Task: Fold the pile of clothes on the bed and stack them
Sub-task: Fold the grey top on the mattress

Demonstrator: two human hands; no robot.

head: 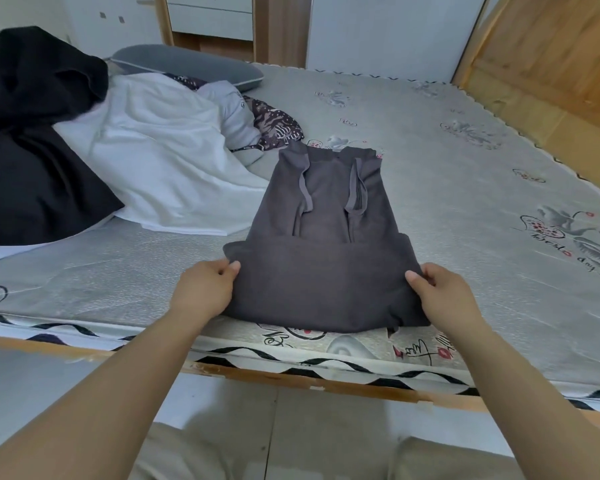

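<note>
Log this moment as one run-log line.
phase: folding | item: dark grey garment on mattress | left hand: pinches near-left edge | right hand: pinches near-right edge | pile: unfolded, far left

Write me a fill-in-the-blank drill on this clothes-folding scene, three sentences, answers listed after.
1. Both hands, the left hand and the right hand, grip the near fold of the ____-coloured garment.
2. The unfolded white garment lies to the ____ of it on the mattress.
3. The grey pillow lies at the ____ edge of the bed.

Missing words: dark grey; left; far
</note>
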